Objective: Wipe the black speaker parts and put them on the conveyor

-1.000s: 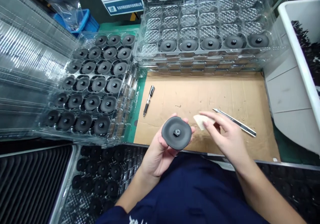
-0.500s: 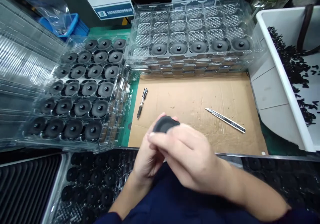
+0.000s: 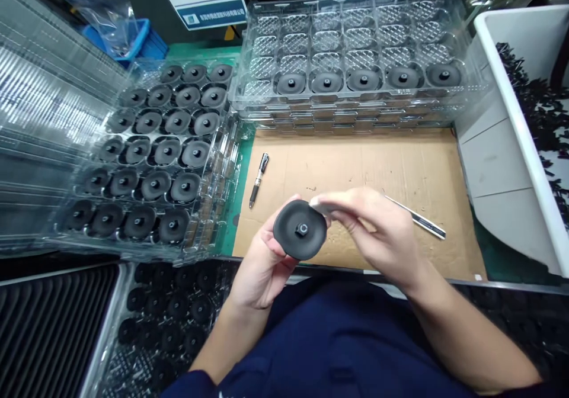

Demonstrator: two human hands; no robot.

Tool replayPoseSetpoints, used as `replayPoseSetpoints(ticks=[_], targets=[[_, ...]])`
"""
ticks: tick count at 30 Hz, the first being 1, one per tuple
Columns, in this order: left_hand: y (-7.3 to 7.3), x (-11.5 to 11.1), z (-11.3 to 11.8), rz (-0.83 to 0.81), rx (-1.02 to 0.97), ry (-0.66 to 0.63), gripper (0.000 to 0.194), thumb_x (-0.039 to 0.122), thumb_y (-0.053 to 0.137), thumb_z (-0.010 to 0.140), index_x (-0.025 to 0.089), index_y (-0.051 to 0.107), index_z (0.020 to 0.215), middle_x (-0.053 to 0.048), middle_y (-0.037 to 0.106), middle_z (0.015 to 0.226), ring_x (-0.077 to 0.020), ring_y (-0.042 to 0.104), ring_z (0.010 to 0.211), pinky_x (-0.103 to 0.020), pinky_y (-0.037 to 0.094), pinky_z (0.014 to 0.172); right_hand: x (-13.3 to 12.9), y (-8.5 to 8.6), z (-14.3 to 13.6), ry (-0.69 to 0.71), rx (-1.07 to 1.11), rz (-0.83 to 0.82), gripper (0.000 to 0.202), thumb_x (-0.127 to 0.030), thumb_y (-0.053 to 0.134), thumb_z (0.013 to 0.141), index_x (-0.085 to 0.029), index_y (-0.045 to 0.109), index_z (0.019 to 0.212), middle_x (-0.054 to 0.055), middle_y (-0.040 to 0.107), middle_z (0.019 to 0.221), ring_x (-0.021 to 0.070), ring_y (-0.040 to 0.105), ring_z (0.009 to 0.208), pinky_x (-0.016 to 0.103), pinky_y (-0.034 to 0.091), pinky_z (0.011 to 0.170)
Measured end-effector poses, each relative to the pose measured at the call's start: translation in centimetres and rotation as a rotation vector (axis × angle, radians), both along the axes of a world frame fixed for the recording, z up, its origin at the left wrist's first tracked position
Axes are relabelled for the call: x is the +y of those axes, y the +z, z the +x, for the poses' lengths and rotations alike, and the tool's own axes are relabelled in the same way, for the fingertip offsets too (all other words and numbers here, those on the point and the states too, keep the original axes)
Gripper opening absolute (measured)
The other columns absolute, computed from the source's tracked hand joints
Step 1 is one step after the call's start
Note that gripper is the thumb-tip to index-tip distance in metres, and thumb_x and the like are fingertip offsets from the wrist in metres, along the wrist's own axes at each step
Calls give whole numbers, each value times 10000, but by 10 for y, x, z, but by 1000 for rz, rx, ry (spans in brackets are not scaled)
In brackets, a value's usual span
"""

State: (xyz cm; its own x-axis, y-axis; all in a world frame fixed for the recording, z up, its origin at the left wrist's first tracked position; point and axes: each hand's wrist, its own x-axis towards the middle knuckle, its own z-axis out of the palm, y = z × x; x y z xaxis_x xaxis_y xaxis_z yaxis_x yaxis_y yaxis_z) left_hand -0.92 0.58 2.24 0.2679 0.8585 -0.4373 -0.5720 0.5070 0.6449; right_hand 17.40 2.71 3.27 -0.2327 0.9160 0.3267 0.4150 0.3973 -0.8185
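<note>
A black round disc (image 3: 291,241) with a small raised stub at its centre faces up toward me. Around its left side and underneath, the fingers of my left hand (image 3: 262,267) grip it above the near part of the cardboard. My right hand (image 3: 377,226) is at the disc's upper right rim, fingertips pinched together. Something greyish shows between those fingers, too small to make out. Behind the right hand lies a slim silver-and-black knife (image 3: 427,225), partly covered by the hand. A black-and-silver pen (image 3: 258,180) rests on the cardboard to the left.
Clear plastic trays (image 3: 213,173) full of similar discs are stacked at left. Another clear tray stack (image 3: 311,99) stands at the back, its front row holding several discs. A white bin (image 3: 511,131) with small black parts is at right. Cardboard (image 3: 355,155) covers the middle.
The disc has turned so its stubbed face shows. My right hand has moved off its face, rightward to the rim. The view has shifted slightly.
</note>
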Motion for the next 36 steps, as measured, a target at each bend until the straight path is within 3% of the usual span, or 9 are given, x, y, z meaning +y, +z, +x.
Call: replayPoseSetpoints(ticks=[5, 11, 16, 21, 25, 29, 31, 34, 36], targets=[[6, 2, 3, -23, -87, -42, 567, 434, 747, 615, 276, 597, 1139, -62, 610, 1202, -253, 631, 1011, -353, 520, 883, -18, -32, 8, -334, 303, -352, 248, -294, 517, 894, -254, 597, 1125, 25, 637, 1052, 129, 596, 827, 258, 478, 686], [6, 3, 3, 30, -74, -11, 569, 443, 717, 650, 283, 574, 1177, -61, 583, 1249, -261, 600, 1078, -328, 515, 893, -47, -64, 13, -198, 197, -607, 303, -360, 513, 879, -199, 600, 1121, 59, 660, 1005, 154, 598, 772, 281, 492, 663], [2, 1, 9, 37, -22, -19, 604, 400, 742, 654, 288, 551, 1216, -57, 581, 1251, -247, 599, 1073, -327, 509, 895, -31, -19, 6, -305, 133, -289, 331, -273, 528, 876, -239, 547, 1205, 54, 621, 1115, 168, 593, 875, 298, 498, 730], [-3, -1, 14, -17, 24, -11, 518, 266, 717, 726, 265, 550, 1217, -42, 649, 1116, -184, 624, 998, -217, 528, 789, -26, 20, -19, -38, -19, 121, 346, -128, 500, 862, -169, 542, 1203, 83, 626, 1055, 181, 577, 924, 339, 493, 834], [-3, -2, 14, 18, 12, 41, 450, 161, 716, 711, 291, 599, 1125, 3, 644, 1125, -182, 625, 1012, -241, 525, 845, -23, 23, -25, 196, -23, -50, 249, -114, 459, 881, -131, 588, 1094, 57, 620, 895, 130, 573, 775, 275, 514, 717], [1, -4, 20, 8, 1, -8, 482, 211, 737, 702, 243, 590, 1160, -25, 659, 1082, -175, 632, 977, -235, 507, 864, -18, 23, -24, 51, -25, 73, 303, -101, 434, 887, -131, 550, 1165, 74, 625, 964, 152, 578, 878, 315, 508, 800], [2, -3, 19, 21, -11, -42, 557, 254, 773, 657, 254, 579, 1179, -38, 652, 1108, -208, 632, 987, -276, 521, 852, -23, 21, -21, 91, 12, 107, 334, -86, 440, 881, -132, 525, 1201, 77, 633, 991, 157, 582, 914, 322, 511, 822], [4, -3, 13, 35, -13, -53, 622, 312, 827, 556, 289, 609, 1139, -29, 655, 1124, -231, 633, 999, -291, 536, 830, -36, 21, -10, 194, 0, -20, 292, -90, 466, 876, -142, 557, 1149, 60, 632, 952, 133, 588, 857, 280, 518, 776], [5, -4, 13, 17, -1, -42, 636, 352, 837, 520, 291, 628, 1117, -15, 668, 1101, -206, 637, 983, -243, 531, 810, -39, 25, -3, 82, -100, -82, 271, -90, 470, 876, -130, 574, 1123, 65, 622, 920, 130, 579, 810, 271, 505, 736]])
